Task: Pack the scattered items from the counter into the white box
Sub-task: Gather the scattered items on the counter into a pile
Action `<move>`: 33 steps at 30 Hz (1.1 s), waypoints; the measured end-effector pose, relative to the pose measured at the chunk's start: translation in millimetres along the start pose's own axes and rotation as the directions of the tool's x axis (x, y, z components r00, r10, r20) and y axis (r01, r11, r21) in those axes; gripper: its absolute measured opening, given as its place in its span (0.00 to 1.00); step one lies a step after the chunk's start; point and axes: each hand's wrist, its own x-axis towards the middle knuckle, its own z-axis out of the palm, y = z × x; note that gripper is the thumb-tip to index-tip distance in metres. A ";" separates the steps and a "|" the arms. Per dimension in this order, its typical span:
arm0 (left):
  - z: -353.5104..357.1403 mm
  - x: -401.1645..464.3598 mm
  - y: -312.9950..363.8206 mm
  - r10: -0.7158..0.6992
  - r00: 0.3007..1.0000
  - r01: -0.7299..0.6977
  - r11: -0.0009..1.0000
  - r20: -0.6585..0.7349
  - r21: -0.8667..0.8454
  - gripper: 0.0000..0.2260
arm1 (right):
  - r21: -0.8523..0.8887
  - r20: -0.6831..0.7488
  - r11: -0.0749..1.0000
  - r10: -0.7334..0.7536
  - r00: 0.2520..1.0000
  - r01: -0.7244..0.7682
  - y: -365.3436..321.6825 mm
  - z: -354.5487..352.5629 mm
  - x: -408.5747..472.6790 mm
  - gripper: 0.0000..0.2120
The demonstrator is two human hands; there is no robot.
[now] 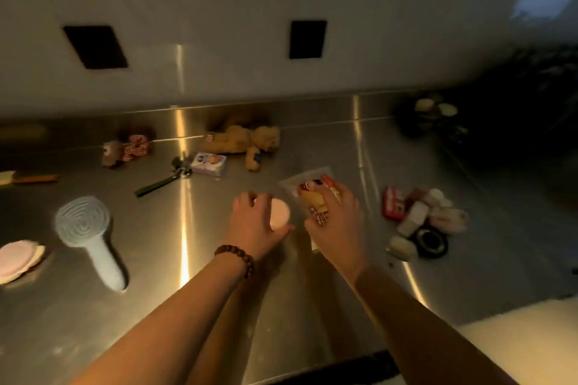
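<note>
We see the left hand (255,222) curled around a round pink pad (279,213) on the steel counter (175,306), fingers over its far edge and thumb at its near edge, so it grips the pad. Just to the right of the pad, the right hand (336,222) lies on a clear printed packet (312,197), its fingers bent over the packet's right edge and its thumb at the near end; it appears to grip the packet, which lies flat on the counter. A beaded bracelet (236,258) circles the left wrist.

Taking the pink pad as our landmark, a small printed box (209,163) and a dark-handled tool (161,181) lie beyond it to the left, and a tan teddy bear (242,142) lies farther back, near the wall. Farther left of the bear sits a small plush with a red patterned part (128,148). Well to the left of the pad, a white round-headed brush (90,237) lies with its handle toward us, and past it, at the frame's edge, a stack of pink and cream pads (18,259).

To the right of the pad, beyond the packet, a cluster holds a red packet (393,205), several pale small items (434,212) and a black ring (431,242). At the lower right corner we see a pale white surface (525,341), perhaps the white box; we cannot tell.
</note>
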 end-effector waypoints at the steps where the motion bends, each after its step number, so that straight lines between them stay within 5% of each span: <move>1: 12.4 5.3 16.6 0.042 0.999 -0.042 0.999 0.012 0.006 0.30 | -0.015 -0.045 1.000 0.021 0.999 -0.022 14.4 -16.8 -0.6 0.31; 7: 86.8 23.0 100.5 0.191 0.970 -0.198 0.980 0.148 0.034 0.31 | 0.039 -0.281 0.948 0.315 0.907 -0.317 122.3 -95.2 -13.0 0.31; 11: 123.7 31.0 130.6 0.173 0.958 -0.186 0.982 0.231 0.036 0.32 | 0.166 -0.251 0.860 0.511 0.822 -0.483 188.5 -112.0 -29.7 0.26; 16: 153.7 37.5 155.9 0.125 0.956 -0.137 0.990 0.267 0.028 0.32 | 0.049 -0.184 0.753 0.653 0.735 -0.656 227.7 -93.6 -37.1 0.28; 22: 168.3 44.3 165.8 0.073 0.967 -0.073 0.997 0.245 -0.012 0.33 | -0.002 -0.227 0.736 0.659 0.717 -0.677 232.4 -76.5 -29.3 0.26; 28: 171.5 42.7 163.2 0.111 0.960 -0.102 0.994 0.258 -0.046 0.35 | -0.134 -0.060 0.753 0.642 0.764 -0.644 234.9 -64.9 -35.8 0.34; 33: 160.5 37.0 156.0 0.172 0.950 -0.154 0.984 0.261 -0.089 0.38 | -0.085 -0.169 0.804 0.570 0.804 -0.588 213.4 -77.4 -38.1 0.33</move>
